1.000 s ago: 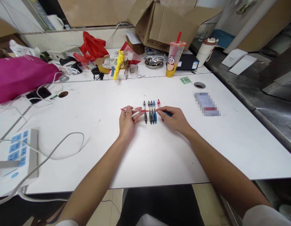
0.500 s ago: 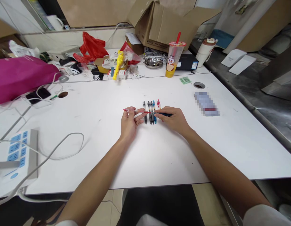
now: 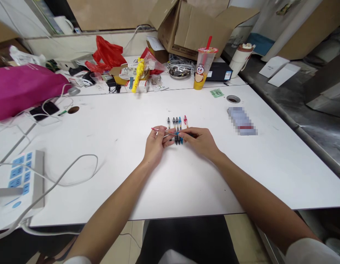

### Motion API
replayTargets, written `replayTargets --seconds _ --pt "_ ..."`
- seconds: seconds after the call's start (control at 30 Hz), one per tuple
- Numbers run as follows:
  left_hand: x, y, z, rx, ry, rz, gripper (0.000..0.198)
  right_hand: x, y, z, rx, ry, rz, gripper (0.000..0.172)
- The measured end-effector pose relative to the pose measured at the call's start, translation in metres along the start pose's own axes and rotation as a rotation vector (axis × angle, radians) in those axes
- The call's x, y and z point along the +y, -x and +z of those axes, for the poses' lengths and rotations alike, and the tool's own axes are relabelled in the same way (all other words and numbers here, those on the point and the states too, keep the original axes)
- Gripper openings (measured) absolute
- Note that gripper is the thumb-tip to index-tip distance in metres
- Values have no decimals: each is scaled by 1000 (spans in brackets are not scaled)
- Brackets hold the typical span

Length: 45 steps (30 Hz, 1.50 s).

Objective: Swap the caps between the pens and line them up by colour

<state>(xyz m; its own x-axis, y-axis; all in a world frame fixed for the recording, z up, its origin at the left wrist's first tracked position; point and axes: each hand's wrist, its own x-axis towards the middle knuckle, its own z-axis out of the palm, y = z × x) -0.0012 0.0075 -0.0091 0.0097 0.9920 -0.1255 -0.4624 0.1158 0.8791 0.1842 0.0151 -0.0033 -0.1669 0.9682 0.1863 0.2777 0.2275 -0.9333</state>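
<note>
My left hand (image 3: 156, 145) pinches a thin red pen refill (image 3: 159, 129) between thumb and fingers. My right hand (image 3: 201, 141) grips a dark blue pen (image 3: 193, 135), mostly hidden by its fingers. Both hands meet just over the lower ends of a tight row of several upright-lying pens (image 3: 177, 128) on the white table (image 3: 227, 176). Among them are a black pen (image 3: 168, 123), a blue pen (image 3: 180, 124) and a red-tipped pen (image 3: 185, 121). My fingers hide the middle of the row.
A pixelated flat item (image 3: 241, 121) and a cable hole (image 3: 233, 99) lie to the right. A white power strip (image 3: 24, 179) with its cable sits at left, beside a magenta bag (image 3: 21, 91). Behind stand a plastic drink cup (image 3: 203, 69) and a cardboard box (image 3: 192, 29).
My left hand has moved right, closer to my right hand, carrying the red refill with it. The hands now cover more of the pens' lower ends.
</note>
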Motion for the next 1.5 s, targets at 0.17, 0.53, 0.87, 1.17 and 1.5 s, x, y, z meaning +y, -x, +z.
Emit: replayTargets --seconds 0.17,0.53,0.87,1.17,1.5 --pt "4 0 2 47 3 22 35 -2 2 2 -47 -51 -24 30" --pt "4 -3 -1 71 -13 63 36 3 0 0 -103 17 17 27" --pt "3 -2 -1 31 -33 36 35 2 -1 4 -18 -78 26 32" --pt "2 -3 -2 25 -42 56 38 5 2 5 -108 -43 22 26" --pt "0 -5 -5 18 -71 86 36 1 2 4 -116 27 76 25"
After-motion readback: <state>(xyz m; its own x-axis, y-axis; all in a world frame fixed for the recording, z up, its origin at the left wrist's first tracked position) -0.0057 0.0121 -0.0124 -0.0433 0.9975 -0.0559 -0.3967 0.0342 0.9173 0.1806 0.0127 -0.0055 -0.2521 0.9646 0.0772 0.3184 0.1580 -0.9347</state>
